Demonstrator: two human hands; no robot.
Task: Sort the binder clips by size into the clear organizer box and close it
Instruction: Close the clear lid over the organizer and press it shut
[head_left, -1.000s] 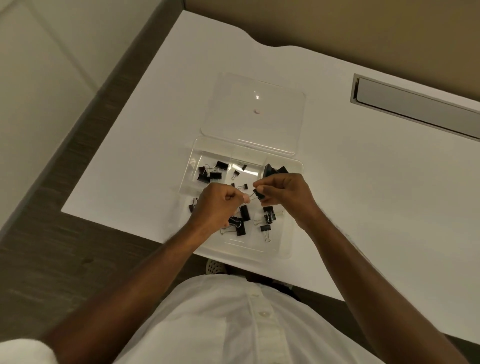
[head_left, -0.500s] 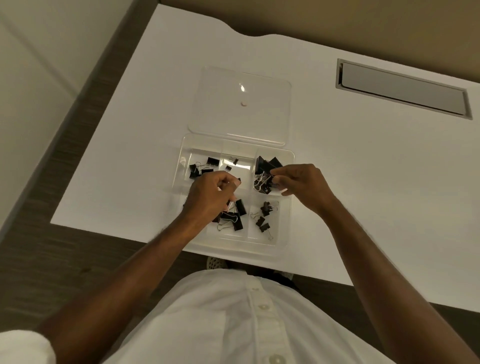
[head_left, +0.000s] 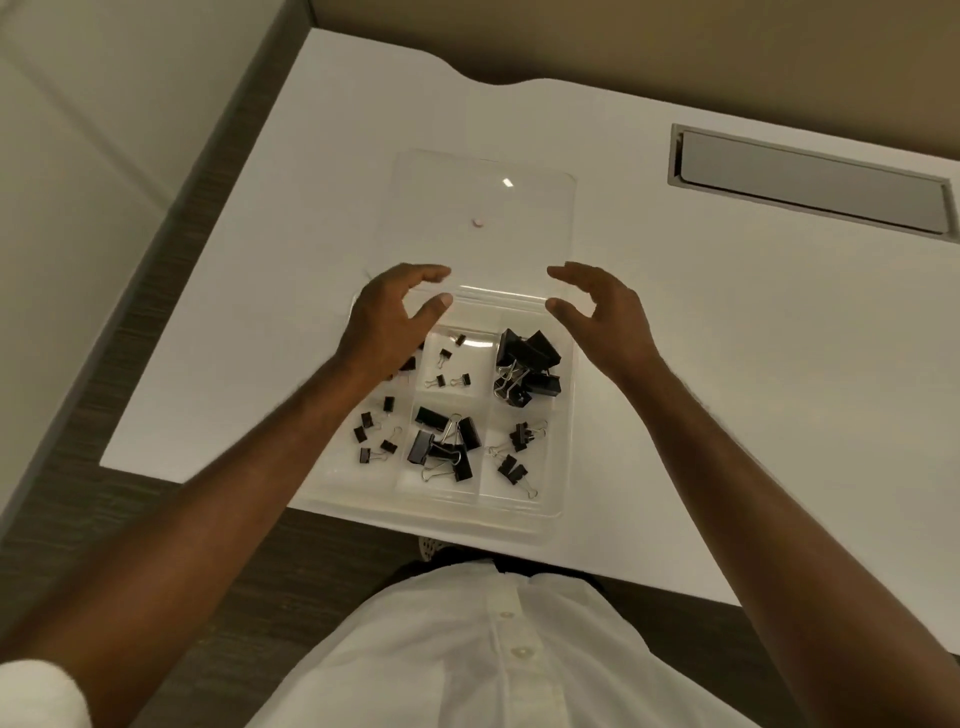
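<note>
Hovering with fingers spread and loosely curved, the left hand (head_left: 387, 325) and right hand (head_left: 605, 317) both sit over the far edge of the clear organizer box (head_left: 563, 426), holding nothing, thumbs pointing in at each other. Box has six compartments: the biggest binder clips (head_left: 527, 371) are piled in the far right one, tiny clips (head_left: 449, 366) are scattered in the far middle, medium-large clips (head_left: 444, 444) sit in the near middle, and smaller ones are in the near left (head_left: 374, 434) and near right (head_left: 514, 452). Left hand covers most of the far left compartment, so can't really tell what's in there beyond a bit of black. The lid (head_left: 483, 208) lies open flat just past the fingers, hard to see since it's clear. Box sits right at the near edge of the white tabletop (head_left: 727, 338), plenty of bare surface to the right, and a recessed metal slot (head_left: 810, 182) well off toward the far right.
</note>
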